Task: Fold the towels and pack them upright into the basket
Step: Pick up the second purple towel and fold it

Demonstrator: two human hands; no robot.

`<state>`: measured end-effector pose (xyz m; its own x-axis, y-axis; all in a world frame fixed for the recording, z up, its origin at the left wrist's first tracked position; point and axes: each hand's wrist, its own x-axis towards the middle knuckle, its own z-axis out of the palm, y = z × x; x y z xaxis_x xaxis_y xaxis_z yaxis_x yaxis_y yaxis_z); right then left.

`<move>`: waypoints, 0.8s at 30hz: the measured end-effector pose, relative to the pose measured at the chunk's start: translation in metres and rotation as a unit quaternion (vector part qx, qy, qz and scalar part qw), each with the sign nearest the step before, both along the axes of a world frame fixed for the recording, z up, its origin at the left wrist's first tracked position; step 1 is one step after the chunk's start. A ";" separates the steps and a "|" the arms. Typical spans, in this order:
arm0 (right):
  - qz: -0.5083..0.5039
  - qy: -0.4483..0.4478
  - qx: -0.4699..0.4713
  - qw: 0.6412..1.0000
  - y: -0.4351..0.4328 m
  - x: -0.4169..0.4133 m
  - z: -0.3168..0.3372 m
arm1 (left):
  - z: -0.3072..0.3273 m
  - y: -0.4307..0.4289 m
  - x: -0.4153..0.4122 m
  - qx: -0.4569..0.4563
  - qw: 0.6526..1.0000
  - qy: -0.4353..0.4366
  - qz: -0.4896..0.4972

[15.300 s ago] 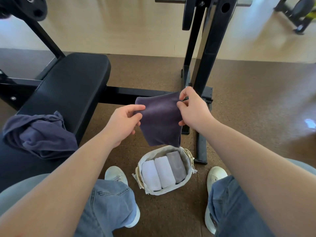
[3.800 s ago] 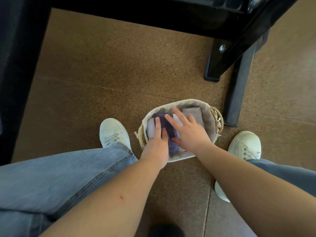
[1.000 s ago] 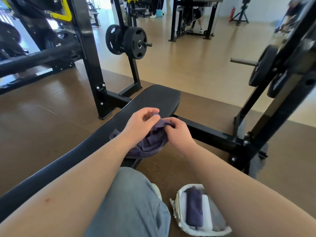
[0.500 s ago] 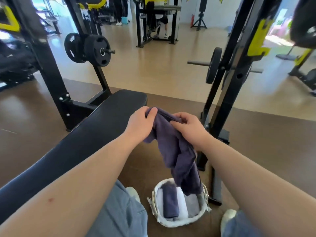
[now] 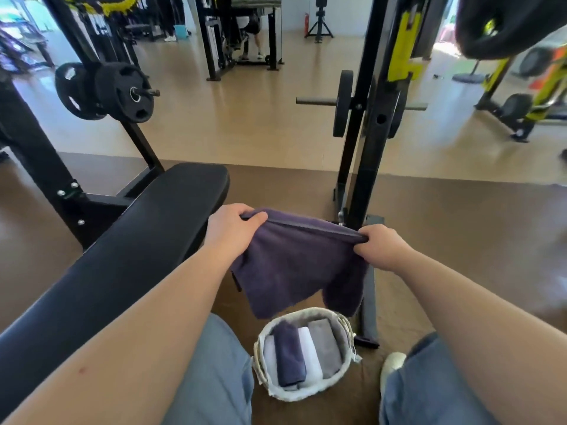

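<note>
The left hand (image 5: 230,231) and right hand (image 5: 380,246) each pinch a top corner of the purple towel (image 5: 294,265), fingers clenched over its upper edge, stretching it between them. The cloth hangs below the fingers, above the basket (image 5: 345,365) at 6 o'clock, which holds four folded towels on end. The bench (image 5: 122,253) lies at 9 o'clock.

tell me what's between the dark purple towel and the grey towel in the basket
A folded white towel stands between the dark purple towel and grey towel, seen in the head view.
</note>
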<state>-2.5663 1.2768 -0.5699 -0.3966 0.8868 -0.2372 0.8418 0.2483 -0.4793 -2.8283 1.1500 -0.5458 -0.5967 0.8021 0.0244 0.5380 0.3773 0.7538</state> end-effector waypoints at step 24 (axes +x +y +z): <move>0.023 0.276 -0.121 0.953 -0.019 -0.067 0.013 | -0.028 0.020 0.075 -0.050 0.981 -0.118 -0.143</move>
